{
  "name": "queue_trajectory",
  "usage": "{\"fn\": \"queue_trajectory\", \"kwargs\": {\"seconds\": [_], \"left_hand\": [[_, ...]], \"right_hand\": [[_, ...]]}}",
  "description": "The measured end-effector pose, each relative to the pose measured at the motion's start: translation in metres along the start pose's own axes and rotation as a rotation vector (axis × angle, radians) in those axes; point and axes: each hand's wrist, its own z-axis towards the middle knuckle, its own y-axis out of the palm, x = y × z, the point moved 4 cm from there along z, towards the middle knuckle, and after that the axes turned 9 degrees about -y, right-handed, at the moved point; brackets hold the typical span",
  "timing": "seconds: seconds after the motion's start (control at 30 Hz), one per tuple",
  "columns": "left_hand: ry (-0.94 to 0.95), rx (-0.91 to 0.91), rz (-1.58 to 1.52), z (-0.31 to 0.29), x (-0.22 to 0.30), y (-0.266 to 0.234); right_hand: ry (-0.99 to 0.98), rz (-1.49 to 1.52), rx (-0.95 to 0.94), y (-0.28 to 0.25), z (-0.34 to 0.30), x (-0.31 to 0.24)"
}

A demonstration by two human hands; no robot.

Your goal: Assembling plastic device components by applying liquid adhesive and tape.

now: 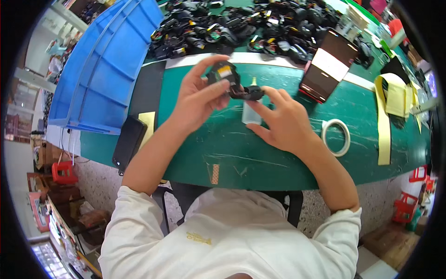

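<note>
Left hand (pixel 202 95) pinching a black gadget (pixel 224 76) over the green table (pixel 274 167), right hand (pixel 284 120) pinching its other end, kinda blocking a clear bottle (pixel 251 115). Tape roll (pixel 346 138) right, big blue bin (pixel 104 74) left.

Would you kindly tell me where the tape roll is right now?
In the head view, the tape roll lies toward the right side of the green table, between the right hand and the yellow strip.

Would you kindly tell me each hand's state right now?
Left hand: closed, holding a black device.
Right hand: at the device's right end; grip cannot be told.
</note>
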Motion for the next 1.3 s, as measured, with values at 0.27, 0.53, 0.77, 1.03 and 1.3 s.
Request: {"fn": "queue_trajectory", "kwargs": {"seconds": [0.27, 0.53, 0.77, 1.03, 1.3], "left_hand": [[0.058, -0.017, 0.089, -0.026, -0.001, -0.002], [0.197, -0.034, 0.123, -0.032, -0.005, 0.008], [0.551, -0.024, 0.7, -0.047, -0.008, 0.027], [0.761, 0.189, 0.795, -0.054, -0.002, 0.042], [0.711, 0.228, 0.963, -0.06, 0.0, 0.048]], "right_hand": [[-0.004, 0.062, 0.11, 0.003, -0.001, 0.004], [-0.035, 0.096, 0.312, -0.01, 0.0, -0.004], [-0.146, 0.362, 0.596, -0.015, -0.001, -0.034], [-0.036, 0.414, 0.624, -0.015, -0.002, -0.038], [-0.068, 0.228, 0.758, -0.014, -0.001, -0.043]]}}
